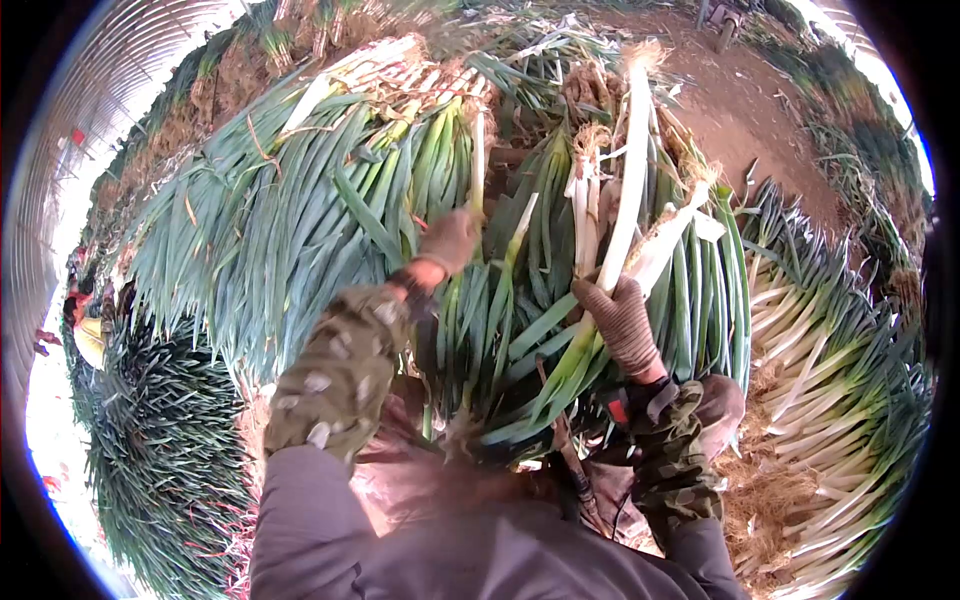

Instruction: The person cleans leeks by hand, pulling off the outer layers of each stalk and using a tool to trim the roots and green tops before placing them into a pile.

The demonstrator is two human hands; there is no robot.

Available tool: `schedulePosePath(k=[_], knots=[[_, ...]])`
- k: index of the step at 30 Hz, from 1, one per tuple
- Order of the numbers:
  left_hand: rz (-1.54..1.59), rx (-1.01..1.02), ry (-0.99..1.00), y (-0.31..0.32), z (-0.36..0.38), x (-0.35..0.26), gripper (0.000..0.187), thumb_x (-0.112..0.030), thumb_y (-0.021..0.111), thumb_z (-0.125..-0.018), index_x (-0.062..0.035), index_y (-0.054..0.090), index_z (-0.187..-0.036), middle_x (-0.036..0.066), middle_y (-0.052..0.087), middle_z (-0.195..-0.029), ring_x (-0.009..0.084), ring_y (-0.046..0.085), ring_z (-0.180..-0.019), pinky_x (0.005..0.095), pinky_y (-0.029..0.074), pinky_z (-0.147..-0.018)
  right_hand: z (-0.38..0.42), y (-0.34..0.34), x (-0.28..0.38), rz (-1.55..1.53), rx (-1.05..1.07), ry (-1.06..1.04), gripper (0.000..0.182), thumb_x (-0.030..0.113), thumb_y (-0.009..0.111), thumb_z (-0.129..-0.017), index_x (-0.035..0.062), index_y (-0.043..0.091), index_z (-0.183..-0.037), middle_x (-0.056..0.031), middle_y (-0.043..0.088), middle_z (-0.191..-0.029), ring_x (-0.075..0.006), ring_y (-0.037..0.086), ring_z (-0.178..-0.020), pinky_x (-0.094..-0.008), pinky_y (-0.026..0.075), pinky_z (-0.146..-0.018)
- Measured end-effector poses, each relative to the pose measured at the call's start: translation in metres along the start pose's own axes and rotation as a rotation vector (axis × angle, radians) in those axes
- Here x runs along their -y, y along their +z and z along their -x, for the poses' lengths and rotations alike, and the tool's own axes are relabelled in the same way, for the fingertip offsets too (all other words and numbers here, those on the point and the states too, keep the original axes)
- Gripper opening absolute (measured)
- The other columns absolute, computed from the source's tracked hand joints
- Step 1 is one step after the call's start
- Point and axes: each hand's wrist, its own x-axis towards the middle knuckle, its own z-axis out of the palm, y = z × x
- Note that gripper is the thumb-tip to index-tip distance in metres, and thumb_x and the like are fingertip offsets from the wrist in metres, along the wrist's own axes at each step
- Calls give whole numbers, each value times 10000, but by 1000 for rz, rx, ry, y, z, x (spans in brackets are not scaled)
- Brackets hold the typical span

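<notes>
My right hand [622, 325], in a ribbed brown glove, is wrapped round a thick leek [636, 150]. Its white shank points away from me, roots at the far end, and its green leaves trail down toward my lap. My left hand [450, 240], gloved too and slightly blurred, has its fingers curled beside a thin pale stalk [478, 165]; I cannot tell what it grips. A broad heap of leeks [290, 210] spreads under and left of that hand, leaves toward me. Shorter root ends [588, 190] and another white leek [670, 240] lie around the right hand.
Rows of leeks [830, 400] with white shanks and tangled roots lie on the right. Dense dark green leaves [165, 450] fill the lower left. Brown soil [760, 120] shows at the back right, and a ribbed curved wall [60, 140] rises on the left.
</notes>
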Motion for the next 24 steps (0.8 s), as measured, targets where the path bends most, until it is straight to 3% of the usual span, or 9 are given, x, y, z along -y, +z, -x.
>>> schedulePosePath(k=[1, 4, 7, 11, 12, 16, 19, 22, 24], knots=[[-174, -232, -41, 9, -32, 23, 397, -341, 682, -915, -40, 664, -1173, 207, 710, -1122, 387, 694, -970, 494, 536, -863, -2, 9, 2, -66, 4, 22, 194, 180, 692, -934, -10, 666, -906, -30, 651, -666, -112, 624, -600, -273, 475, -535], [-199, -313, -142, 46, -92, 63, 341, -295, 733, -857, -46, 655, -1077, 221, 717, -993, 413, 691, -953, 495, 556, -798, -11, 23, -13, -124, 7, 54, 202, 182, 683, -938, -9, 638, -893, -32, 629, -679, -123, 625, -591, -271, 495, -539], [-158, -380, -371, 52, -102, 37, 379, -280, 773, -822, -34, 648, -1082, 222, 717, -1004, 419, 684, -976, 499, 553, -812, -17, 32, -33, -310, 2, 141, 193, 154, 684, -934, -30, 631, -905, -45, 630, -708, -143, 630, -592, -277, 510, -547], [139, -179, -363, 50, -126, 61, 486, -312, 842, -742, -21, 671, -1091, 215, 719, -1031, 384, 695, -973, 477, 544, -842, -33, 36, -37, -491, -55, 164, 205, 148, 674, -947, -42, 622, -1004, -78, 667, -811, -169, 671, -698, -297, 544, -634], [281, -241, -222, 52, -119, 62, 503, -314, 850, -725, -14, 682, -1093, 206, 720, -1039, 365, 692, -985, 443, 536, -862, -38, 39, -35, -565, -77, 145, 213, 141, 669, -953, -55, 634, -1030, -86, 689, -853, -162, 675, -727, -288, 536, -645], [406, -31, 136, 32, -67, 23, 471, -174, 752, -874, 28, 594, -1269, 140, 702, -1088, 195, 632, -989, 350, 496, -921, -71, 58, -40, -663, -127, 60, 294, 127, 652, -965, -63, 617, -1188, -71, 685, -967, -145, 658, -837, -278, 516, -714], [352, -117, 269, 36, -52, 17, 448, -246, 750, -896, 33, 595, -1210, 132, 688, -1056, 199, 624, -987, 350, 497, -910, -98, 79, -67, -664, -164, 21, 348, 156, 683, -959, -29, 633, -1250, 0, 635, -916, -92, 558, -751, -247, 465, -696], [419, -210, 347, 29, -39, -5, 419, -382, 709, -925, 5, 622, -1057, 170, 657, -896, 298, 649, -847, 401, 504, -783, -100, 92, -67, -631, -107, 28, 477, 255, 665, -990, -9, 571, -1376, 38, 623, -995, -69, 513, -828, -235, 446, -747], [462, -198, 387, 22, -43, -15, 422, -416, 678, -949, -3, 607, -991, 138, 610, -822, 249, 585, -760, 382, 488, -735, -96, 95, -70, -570, -111, 34, 493, 306, 658, -996, 9, 569, -1379, 42, 610, -1012, -67, 500, -857, -240, 446, -770]])
